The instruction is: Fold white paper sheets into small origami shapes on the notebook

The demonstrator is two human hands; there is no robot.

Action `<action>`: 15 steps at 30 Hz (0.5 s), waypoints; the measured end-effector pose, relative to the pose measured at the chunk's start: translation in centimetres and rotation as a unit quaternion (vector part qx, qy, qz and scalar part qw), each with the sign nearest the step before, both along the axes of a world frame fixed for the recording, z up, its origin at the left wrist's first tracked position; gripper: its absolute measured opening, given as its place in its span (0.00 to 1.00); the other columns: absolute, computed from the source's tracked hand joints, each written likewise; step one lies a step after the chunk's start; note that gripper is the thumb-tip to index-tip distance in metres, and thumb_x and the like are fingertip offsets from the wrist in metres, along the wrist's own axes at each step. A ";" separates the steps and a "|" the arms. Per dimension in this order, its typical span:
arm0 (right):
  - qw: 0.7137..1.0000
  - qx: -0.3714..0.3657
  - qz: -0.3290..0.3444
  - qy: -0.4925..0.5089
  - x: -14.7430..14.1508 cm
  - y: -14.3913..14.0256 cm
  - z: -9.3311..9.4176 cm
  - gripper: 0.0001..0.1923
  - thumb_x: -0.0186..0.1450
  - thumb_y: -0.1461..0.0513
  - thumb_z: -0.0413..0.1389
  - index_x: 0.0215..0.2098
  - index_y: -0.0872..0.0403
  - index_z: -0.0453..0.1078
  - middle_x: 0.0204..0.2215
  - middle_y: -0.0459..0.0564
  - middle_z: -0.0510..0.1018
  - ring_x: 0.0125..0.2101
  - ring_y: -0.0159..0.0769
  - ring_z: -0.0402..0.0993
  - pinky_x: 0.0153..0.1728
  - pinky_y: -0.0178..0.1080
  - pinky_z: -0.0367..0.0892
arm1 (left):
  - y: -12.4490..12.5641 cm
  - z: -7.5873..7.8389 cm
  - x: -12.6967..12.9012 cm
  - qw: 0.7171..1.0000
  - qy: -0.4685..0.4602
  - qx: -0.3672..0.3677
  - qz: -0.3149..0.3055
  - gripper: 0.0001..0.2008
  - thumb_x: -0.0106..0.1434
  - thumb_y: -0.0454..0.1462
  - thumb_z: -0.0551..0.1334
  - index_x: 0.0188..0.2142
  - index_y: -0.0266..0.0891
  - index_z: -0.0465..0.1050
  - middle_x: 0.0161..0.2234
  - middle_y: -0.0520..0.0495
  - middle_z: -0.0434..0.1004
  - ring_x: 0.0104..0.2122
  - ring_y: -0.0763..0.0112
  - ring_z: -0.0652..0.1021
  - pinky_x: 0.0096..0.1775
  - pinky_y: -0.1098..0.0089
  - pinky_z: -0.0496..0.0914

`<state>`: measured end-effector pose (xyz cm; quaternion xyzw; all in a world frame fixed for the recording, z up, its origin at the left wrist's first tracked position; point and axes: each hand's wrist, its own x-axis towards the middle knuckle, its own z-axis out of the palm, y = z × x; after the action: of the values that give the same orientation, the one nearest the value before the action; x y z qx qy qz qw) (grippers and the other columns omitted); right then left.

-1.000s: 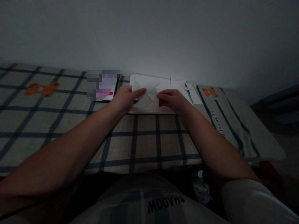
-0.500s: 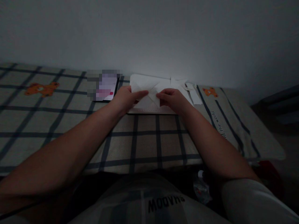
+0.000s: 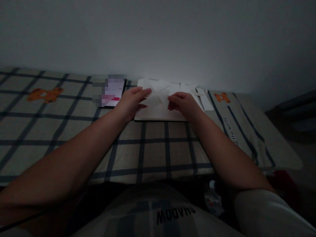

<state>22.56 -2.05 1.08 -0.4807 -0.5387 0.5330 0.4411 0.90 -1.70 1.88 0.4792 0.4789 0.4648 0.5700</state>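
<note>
A folded piece of thin white paper (image 3: 160,93) is held between the two hands, above the lower-left part of a notebook (image 3: 158,114) on the worktop (image 3: 153,151). One pointed corner of the paper aims at 11 o'clock and another part slants toward 4 o'clock; its long axis seems to run along that same slant, though the overlapping folds make it hard to tell.

From the left hand (image 3: 133,100) the paper lies at 2 to 3 o'clock, by the fingertips. That hand's thumb and fingers stand apart at the paper's left side; whether they grip it cannot be told. From the right hand (image 3: 182,102) the paper lies at 9 to 10 o'clock; thumb and forefinger are pinched together on its right edge.

A phone (image 3: 113,97) rests at 9 o'clock from the paper, just beyond the left hand. White paper scraps (image 3: 206,102) lie at 3 o'clock, past the right hand.
</note>
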 end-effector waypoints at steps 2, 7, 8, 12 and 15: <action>1.000 0.005 -0.012 0.003 0.0 0.1 -0.1 0.12 0.60 0.57 0.66 0.24 0.52 0.71 0.21 0.44 0.76 0.24 0.29 0.73 0.32 0.36 0.73 | 0.2 -0.1 -0.1 1.000 -0.016 0.012 -0.011 0.15 0.53 0.43 0.73 0.29 0.41 0.69 0.34 0.49 0.78 0.32 0.71 0.77 0.30 0.74 0.71; 0.999 -0.004 -0.007 0.039 0.2 0.4 -0.4 0.11 0.60 0.56 0.64 0.25 0.52 0.71 0.23 0.45 0.77 0.24 0.29 0.73 0.30 0.36 0.71 | 0.2 -0.4 0.0 1.000 -0.017 0.022 -0.005 0.13 0.51 0.37 0.72 0.37 0.41 0.76 0.37 0.50 0.82 0.33 0.71 0.79 0.32 0.73 0.72; 0.999 -0.009 -0.014 0.052 0.2 0.5 -0.3 0.11 0.61 0.55 0.62 0.25 0.52 0.72 0.23 0.45 0.77 0.23 0.30 0.73 0.28 0.36 0.70 | 0.1 -0.4 0.0 1.000 -0.017 0.020 -0.003 0.13 0.51 0.37 0.72 0.38 0.41 0.76 0.37 0.49 0.82 0.33 0.70 0.80 0.33 0.72 0.73; 0.995 -0.015 -0.081 0.060 0.8 0.9 0.3 0.21 0.63 0.44 0.57 0.29 0.51 0.72 0.22 0.46 0.76 0.25 0.32 0.74 0.27 0.36 0.68 | -0.1 -0.1 0.2 1.000 -0.002 0.007 -0.018 0.15 0.51 0.37 0.71 0.40 0.41 0.77 0.37 0.47 0.83 0.32 0.68 0.80 0.34 0.69 0.74; 0.995 -0.007 -0.089 0.035 1.1 1.0 0.6 0.25 0.61 0.37 0.58 0.32 0.50 0.72 0.24 0.46 0.75 0.28 0.35 0.76 0.28 0.36 0.67 | -0.3 -0.1 0.3 0.999 0.034 0.017 -0.037 0.16 0.50 0.36 0.72 0.40 0.40 0.78 0.34 0.48 0.82 0.30 0.68 0.80 0.35 0.68 0.73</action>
<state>23.62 -1.03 1.64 -0.5105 -0.4747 0.5118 0.5021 1.22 -2.04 1.78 0.5214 0.4721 0.4351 0.5621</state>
